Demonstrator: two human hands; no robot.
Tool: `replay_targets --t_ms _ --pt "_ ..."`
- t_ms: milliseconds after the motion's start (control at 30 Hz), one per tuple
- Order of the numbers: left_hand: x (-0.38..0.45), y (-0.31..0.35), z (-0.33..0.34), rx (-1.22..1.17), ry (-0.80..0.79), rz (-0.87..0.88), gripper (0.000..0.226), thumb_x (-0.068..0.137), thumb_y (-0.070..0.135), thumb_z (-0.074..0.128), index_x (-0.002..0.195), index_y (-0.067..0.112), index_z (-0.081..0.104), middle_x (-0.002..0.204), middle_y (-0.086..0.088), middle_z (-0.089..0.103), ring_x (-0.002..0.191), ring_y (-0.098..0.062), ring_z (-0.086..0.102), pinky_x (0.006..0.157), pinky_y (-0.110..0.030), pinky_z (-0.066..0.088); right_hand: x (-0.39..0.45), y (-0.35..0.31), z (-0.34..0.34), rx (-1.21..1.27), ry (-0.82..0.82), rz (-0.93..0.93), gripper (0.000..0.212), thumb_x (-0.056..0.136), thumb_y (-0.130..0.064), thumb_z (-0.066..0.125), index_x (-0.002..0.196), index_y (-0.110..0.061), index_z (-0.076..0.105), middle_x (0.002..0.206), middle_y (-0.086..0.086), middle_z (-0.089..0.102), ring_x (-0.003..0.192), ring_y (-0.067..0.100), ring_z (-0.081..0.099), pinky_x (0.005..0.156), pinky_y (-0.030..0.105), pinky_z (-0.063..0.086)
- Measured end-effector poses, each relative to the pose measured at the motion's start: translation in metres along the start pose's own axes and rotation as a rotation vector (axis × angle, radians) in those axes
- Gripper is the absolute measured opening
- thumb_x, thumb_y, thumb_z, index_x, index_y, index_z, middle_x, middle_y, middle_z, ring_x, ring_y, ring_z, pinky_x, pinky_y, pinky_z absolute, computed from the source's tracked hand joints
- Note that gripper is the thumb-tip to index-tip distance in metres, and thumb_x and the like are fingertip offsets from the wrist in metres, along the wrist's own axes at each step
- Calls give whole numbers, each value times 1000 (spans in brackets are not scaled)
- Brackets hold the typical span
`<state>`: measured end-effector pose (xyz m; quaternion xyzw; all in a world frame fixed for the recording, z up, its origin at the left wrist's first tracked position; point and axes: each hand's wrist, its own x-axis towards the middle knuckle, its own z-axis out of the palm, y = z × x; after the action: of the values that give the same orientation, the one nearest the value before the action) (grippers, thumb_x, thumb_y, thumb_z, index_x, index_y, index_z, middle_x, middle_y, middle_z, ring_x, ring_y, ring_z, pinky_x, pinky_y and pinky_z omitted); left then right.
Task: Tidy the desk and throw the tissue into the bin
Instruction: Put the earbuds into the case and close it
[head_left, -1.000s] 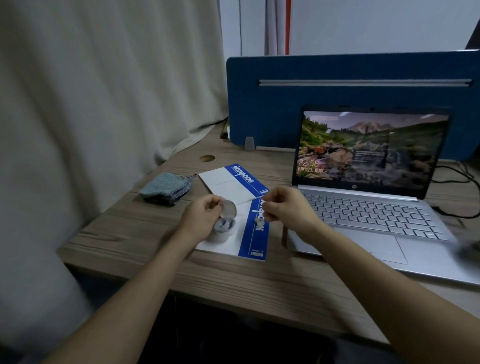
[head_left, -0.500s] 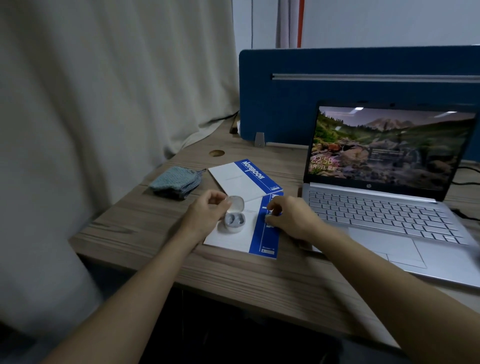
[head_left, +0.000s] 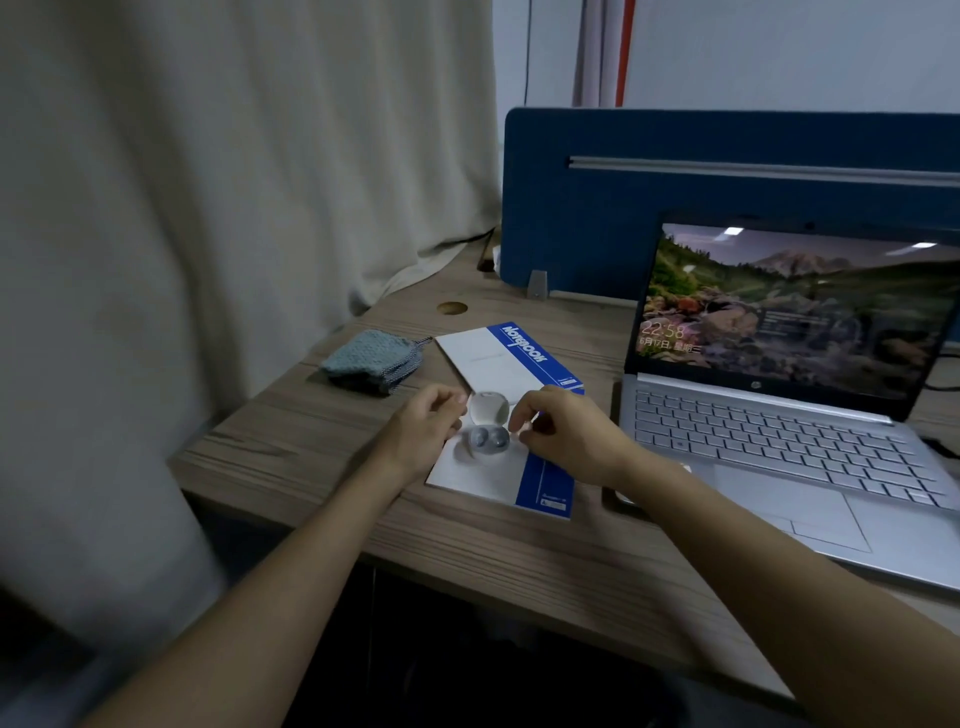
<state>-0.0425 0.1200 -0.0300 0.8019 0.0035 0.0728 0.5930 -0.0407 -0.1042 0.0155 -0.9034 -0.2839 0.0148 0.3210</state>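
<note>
My left hand (head_left: 426, 426) grips the open earbud case (head_left: 485, 434) to steady it on the notebook (head_left: 498, 467). My right hand (head_left: 563, 434) has its fingers curled beside it, perhaps pinching an earbud. No tissue is visible on the surface (head_left: 291, 447).

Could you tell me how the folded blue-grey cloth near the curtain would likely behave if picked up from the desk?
The cloth lies slumped in soft folds, so it would probably droop and unfold when lifted. Its knitted-looking texture suggests it is light and unlikely to slip or roll.
</note>
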Motion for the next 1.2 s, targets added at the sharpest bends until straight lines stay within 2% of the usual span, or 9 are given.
replay_targets --t_ms 133,267,500,633,767,867,933,1067,1200 --pt "-1 1 -2 1 -24 9 33 71 62 58 87 35 68 96 2 71 93 -22 71 92 -51 54 5 -7 5 -18 50 -59 19 92 -12 60 94 -31 61 112 -7 52 97 11 54 82 24 48" --pt "-2 3 -3 3 -43 2 27 72 63 56 83 41 68 99 -2 71 96 -24 70 95 -53 52 9 -13 10 -85 20 -107 20 92 -10 58 91 -30 62 111 -7 52 99 14 54 86 27 48" --pt "-4 3 -2 25 -50 27 13 94 35 56 92 27 66 98 0 70 97 -22 69 95 -51 52 12 -18 15 -153 -9 -112 27 92 -8 57 117 -18 59 116 1 60 101 17 58 88 36 52" --pt "-7 6 -2 25 -49 22 20 85 47 58 90 29 66 100 -2 71 98 -23 69 95 -52 51 11 -18 14 -124 -13 -101 32 93 -9 57 123 -19 55 114 -1 62 100 13 58 87 32 52" --pt "-9 7 -2 62 -28 32 35 73 61 56 94 34 65 92 8 69 86 -11 67 90 -45 55 4 -11 7 -112 26 -59 33 92 -10 59 123 -22 56 114 -7 59 99 9 56 83 22 50" --pt "-12 11 1 122 9 87 18 85 49 59 95 34 63 87 15 65 76 -1 59 76 -32 49 -7 -2 -4 -148 37 -21 30 92 -14 60 120 -22 56 115 -8 57 101 9 54 79 21 49" --pt "-14 15 4 150 26 111 6 92 37 60 95 33 62 95 13 66 83 0 60 74 -29 49 -17 5 -14 -178 58 2 27 91 -14 62 117 -22 57 115 -6 58 101 8 54 79 25 51" --pt "-24 31 20 143 39 161 6 94 27 61 100 27 63 100 11 66 87 2 59 68 -15 44 -50 22 -39 -266 146 42 25 87 -10 64 111 -19 62 111 -1 64 97 14 60 84 33 54" --pt "-33 50 51 134 -36 217 8 94 23 63 102 24 64 100 8 66 88 -2 61 70 -12 46 -84 42 -65 -291 208 123 25 87 -7 62 111 -14 65 108 4 66 99 20 62 85 34 53"
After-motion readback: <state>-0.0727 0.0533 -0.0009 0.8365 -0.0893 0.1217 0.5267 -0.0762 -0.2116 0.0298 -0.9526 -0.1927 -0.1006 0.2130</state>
